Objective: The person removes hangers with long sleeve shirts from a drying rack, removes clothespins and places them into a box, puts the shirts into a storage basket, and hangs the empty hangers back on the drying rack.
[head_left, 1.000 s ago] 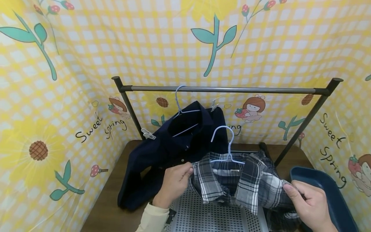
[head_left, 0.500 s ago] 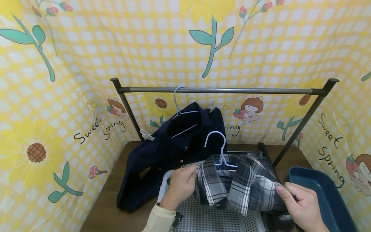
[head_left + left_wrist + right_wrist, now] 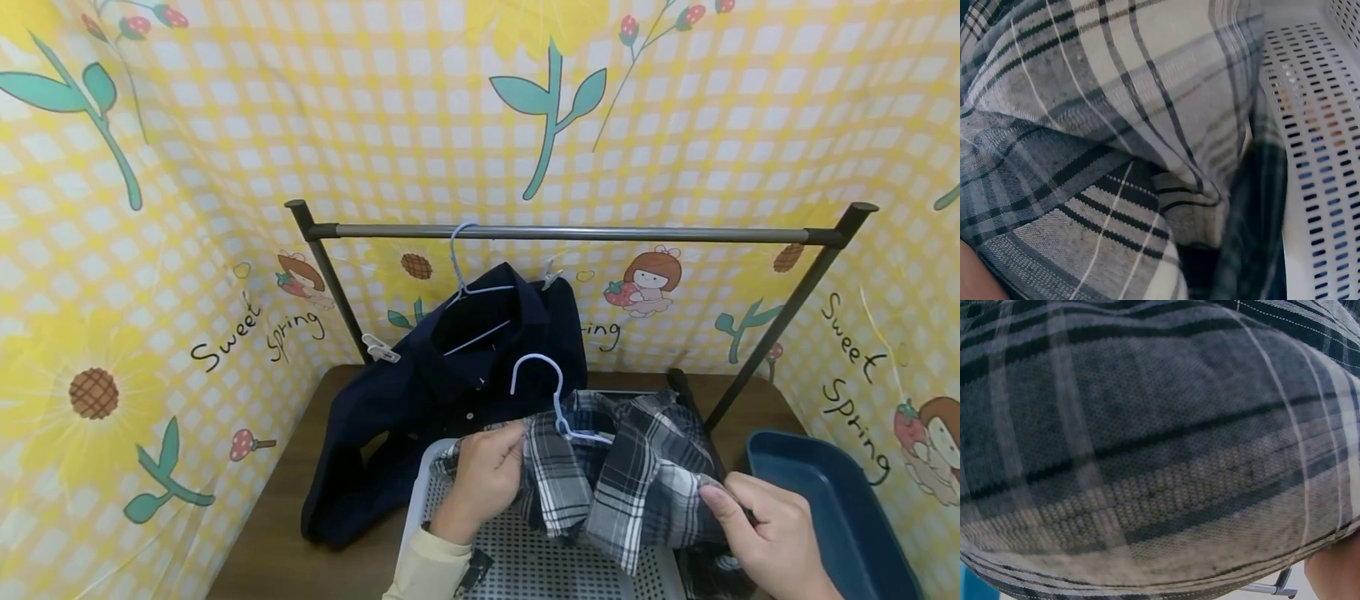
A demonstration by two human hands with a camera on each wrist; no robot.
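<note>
A black, grey and white plaid shirt (image 3: 618, 492) is stretched between my two hands, with a pale lilac hanger (image 3: 558, 392) inside its collar, hook up and leaning left. My left hand (image 3: 483, 479) pinches the shirt at its left shoulder. On the other side my right hand (image 3: 768, 525) grips the right shoulder, thumb on top. Plaid cloth (image 3: 1116, 81) fills most of the left wrist view. In the right wrist view, the shirt's fabric (image 3: 1147, 437) covers nearly everything, with a bit of my hand at the lower right.
Below the shirt stands a white perforated basket (image 3: 412, 508) on a brown table (image 3: 262, 517). A navy garment (image 3: 420, 375) hangs on another hanger from the metal rack (image 3: 637, 234) behind. A dark blue tray (image 3: 847, 500) sits at the right. Patterned yellow cloth surrounds the table.
The hanger's hook has moved left and down and tilted further. My left hand has shifted right, my right hand slightly left, so the shirt hangs slacker between them.
</note>
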